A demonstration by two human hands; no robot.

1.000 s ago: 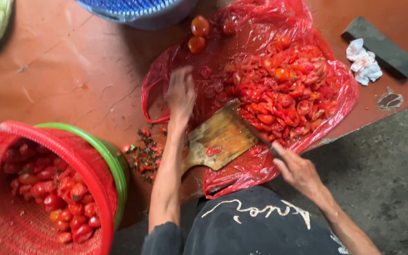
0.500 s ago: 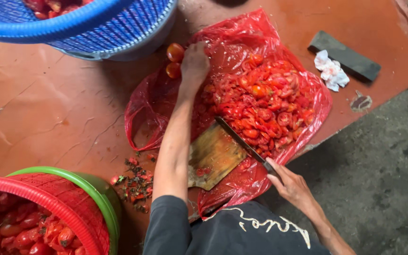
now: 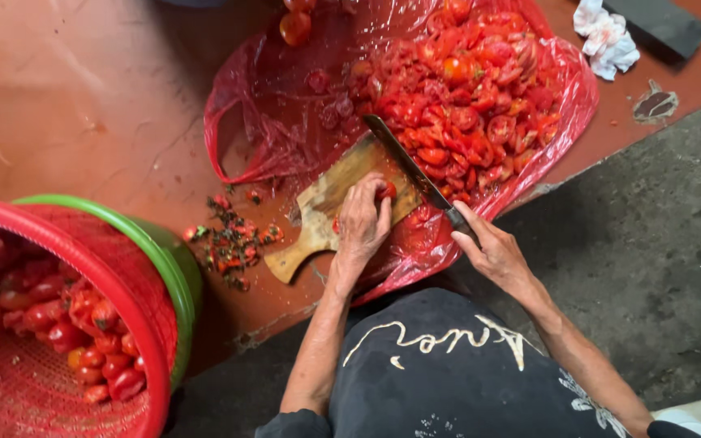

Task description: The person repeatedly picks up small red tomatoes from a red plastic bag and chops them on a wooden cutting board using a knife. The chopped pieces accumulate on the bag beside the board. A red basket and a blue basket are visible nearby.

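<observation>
Fingers of left hand [image 3: 363,221] pin a tomato [image 3: 386,191] on the cutting board [image 3: 342,203], right beside the blade; right hand [image 3: 492,253] is closed on the knife [image 3: 411,166] handle. Wet board w/ juice on slick red plastic bag [image 3: 285,122] under it: a slip looks likely to nick fingertips

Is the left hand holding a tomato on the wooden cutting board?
Yes, the left hand presses a tomato onto the cutting board.

The view shows one wooden cutting board [image 3: 330,203], one knife [image 3: 411,170], one red basket [image 3: 58,324], two whole tomatoes [image 3: 295,27] apart, and two hands [image 3: 363,219].
</observation>
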